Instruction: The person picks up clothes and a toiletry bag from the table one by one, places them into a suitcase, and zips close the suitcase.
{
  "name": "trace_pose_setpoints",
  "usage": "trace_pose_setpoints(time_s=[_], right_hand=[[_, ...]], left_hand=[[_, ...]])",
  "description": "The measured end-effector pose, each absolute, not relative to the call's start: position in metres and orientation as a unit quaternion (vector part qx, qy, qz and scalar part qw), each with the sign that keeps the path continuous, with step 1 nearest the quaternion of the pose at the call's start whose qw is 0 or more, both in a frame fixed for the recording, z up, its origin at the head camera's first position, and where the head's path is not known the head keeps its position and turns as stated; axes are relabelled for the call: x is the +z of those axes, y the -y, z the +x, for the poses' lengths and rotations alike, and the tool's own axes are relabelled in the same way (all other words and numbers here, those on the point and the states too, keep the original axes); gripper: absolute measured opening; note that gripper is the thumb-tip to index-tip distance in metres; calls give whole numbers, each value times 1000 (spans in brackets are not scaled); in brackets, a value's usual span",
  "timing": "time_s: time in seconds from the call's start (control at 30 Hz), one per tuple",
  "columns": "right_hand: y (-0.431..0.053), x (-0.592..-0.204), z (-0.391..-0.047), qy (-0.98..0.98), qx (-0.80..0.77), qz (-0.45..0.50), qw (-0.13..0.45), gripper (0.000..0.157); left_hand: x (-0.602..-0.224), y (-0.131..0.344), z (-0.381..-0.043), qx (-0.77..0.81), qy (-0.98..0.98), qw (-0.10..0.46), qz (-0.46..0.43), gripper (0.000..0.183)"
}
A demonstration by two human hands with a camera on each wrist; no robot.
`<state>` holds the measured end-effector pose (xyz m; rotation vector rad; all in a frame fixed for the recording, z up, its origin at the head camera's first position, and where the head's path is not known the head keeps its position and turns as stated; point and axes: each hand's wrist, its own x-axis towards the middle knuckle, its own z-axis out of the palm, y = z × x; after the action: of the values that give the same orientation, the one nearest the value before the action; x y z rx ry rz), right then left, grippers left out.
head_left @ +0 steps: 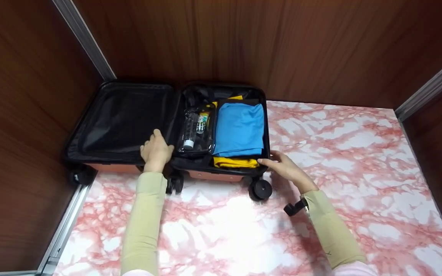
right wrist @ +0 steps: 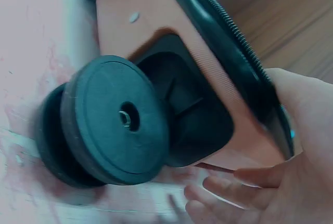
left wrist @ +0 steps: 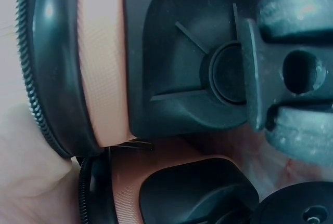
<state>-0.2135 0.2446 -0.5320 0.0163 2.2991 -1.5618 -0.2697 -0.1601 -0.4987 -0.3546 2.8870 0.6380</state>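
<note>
An open hard-shell suitcase (head_left: 215, 175) lies on the floor, its orange-pink shell edged with black zippered rims. My left hand (head_left: 154, 151) holds the near inner edge where the two halves meet, its fingers over the left half. Beside the zipper in the left wrist view, part of that hand (left wrist: 31, 167) shows. At the near right corner, my right hand (head_left: 284, 168) grips the rim, thumb on top and fingers outside the shell. Inside the right half lie folded blue cloth (head_left: 239, 128), folded yellow cloth (head_left: 235, 163) and a clear toiletry pouch (head_left: 209, 145) with a white-capped bottle (head_left: 188, 143).
The left half (head_left: 125, 119) has a smooth black lining. Black wheels (head_left: 261, 189) stick out from the near side. Brown wood-look panels (head_left: 236, 46) stand close behind and to the left of the case, on a red-and-white marbled floor (head_left: 336, 153).
</note>
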Motion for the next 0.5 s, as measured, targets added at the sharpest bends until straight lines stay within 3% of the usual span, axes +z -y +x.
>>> trace_pose_setpoints(time_s=[0.17,0.3,0.5], right_hand=[[-241,-541,-213,-774,-601,28,196,60],[-239,-545,-213,-761,-617,39,197,58],[-237,-547,-214,-761,-619,39,193,58]], left_hand=[[-498,160,-267,225,-966,62,-114,76],[-496,164,-264,239,-963,45,-114,81],[-490,178,-256,264,-958,-1,-116,63]])
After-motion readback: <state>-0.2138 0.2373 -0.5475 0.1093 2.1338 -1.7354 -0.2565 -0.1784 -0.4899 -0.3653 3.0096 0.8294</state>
